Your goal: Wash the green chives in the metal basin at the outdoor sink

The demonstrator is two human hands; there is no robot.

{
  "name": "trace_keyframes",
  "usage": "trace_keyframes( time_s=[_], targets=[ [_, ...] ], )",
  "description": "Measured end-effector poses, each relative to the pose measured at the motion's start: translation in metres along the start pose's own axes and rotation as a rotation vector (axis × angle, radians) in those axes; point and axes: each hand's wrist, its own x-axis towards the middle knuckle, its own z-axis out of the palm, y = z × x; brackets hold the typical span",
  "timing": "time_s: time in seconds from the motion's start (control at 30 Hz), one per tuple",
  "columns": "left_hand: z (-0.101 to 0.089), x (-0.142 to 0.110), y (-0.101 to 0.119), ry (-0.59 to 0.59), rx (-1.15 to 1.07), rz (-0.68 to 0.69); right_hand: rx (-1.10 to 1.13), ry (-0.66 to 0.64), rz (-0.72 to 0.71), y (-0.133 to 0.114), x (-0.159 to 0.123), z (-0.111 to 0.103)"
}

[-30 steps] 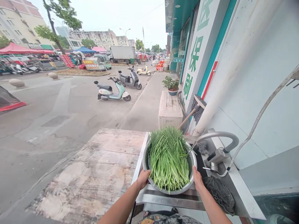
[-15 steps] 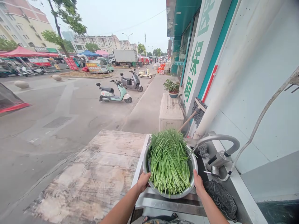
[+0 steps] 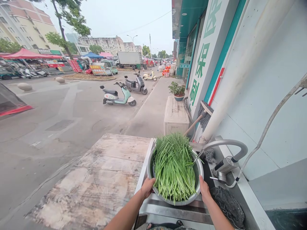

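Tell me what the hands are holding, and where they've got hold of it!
A metal bowl heaped with chives, by its rim: the left hand at the near left, the right hand at the near right.

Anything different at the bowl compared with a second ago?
Nothing has visibly moved at the bowl; only the camera's view has shifted slightly. Neither hand has taken hold or let go: the left hand and right hand keep their grip on its sides. The greens stay heaped inside, and the tap stays on the right.

Dark open-toed sandals [image 3: 179, 223], patterned clothing [image 3: 164, 227]
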Motion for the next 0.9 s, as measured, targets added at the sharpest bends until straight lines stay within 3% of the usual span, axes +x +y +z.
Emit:
trace_keyframes(
  time_s=[0.53,0.9],
  targets=[
    [-0.0003,0.0027,-0.0017,0.012,0.016,0.000,0.130,0.043,0.080,-0.0048,-0.0038,-0.0010],
    [-0.0002,0.0006,0.0004,0.018,0.024,0.001,0.093,0.027,0.080,-0.0030,-0.0008,-0.0004]
  ],
)
